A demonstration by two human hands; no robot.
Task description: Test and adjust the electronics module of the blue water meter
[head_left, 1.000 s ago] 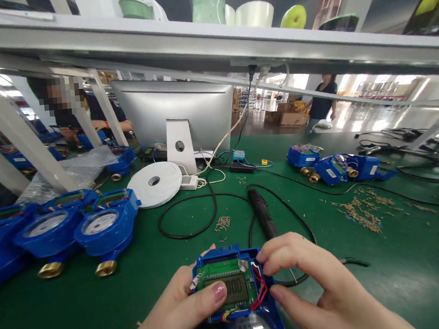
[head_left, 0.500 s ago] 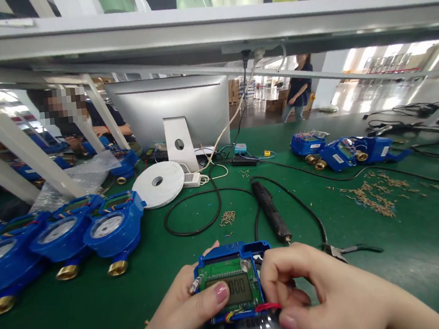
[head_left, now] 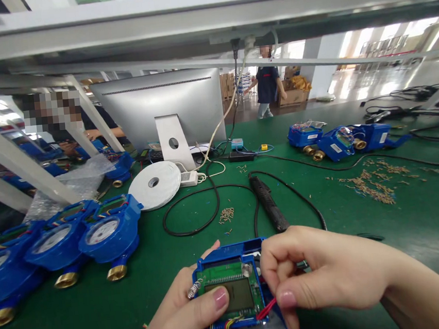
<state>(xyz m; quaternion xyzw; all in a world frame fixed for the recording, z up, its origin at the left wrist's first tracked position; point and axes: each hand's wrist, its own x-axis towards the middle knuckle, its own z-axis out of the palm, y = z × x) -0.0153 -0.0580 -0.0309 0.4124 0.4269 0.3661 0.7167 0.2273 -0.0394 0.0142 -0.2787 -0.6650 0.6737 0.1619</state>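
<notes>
A blue water meter [head_left: 228, 252] with an exposed green circuit board and a small grey display lies in my left hand [head_left: 187, 312], low in the middle of the view. My left thumb presses on the display, and the fingers wrap behind the housing. A coiled spring [head_left: 195, 289] stands out at the board's left edge. Between the thumb and fingers of my right hand [head_left: 315, 274], at the meter's right side, red wires [head_left: 266, 310] are pinched and pulled taut. Coloured wires [head_left: 233, 322] run along the board's lower edge. The meter's lower dial is partly cut off by the frame.
Blue water meters [head_left: 106, 237] stand at left, others [head_left: 336, 143] at back right. A black electric screwdriver [head_left: 268, 204] lies beyond my right hand. Screws [head_left: 378, 183], a white reel [head_left: 155, 186], a monitor [head_left: 163, 102] and cables cover parts of the bench. Two people are beyond it.
My right hand has drawn the red wires up and outward from the board's lower right corner. The digits on the display have faded. The person in the background has moved left.
</notes>
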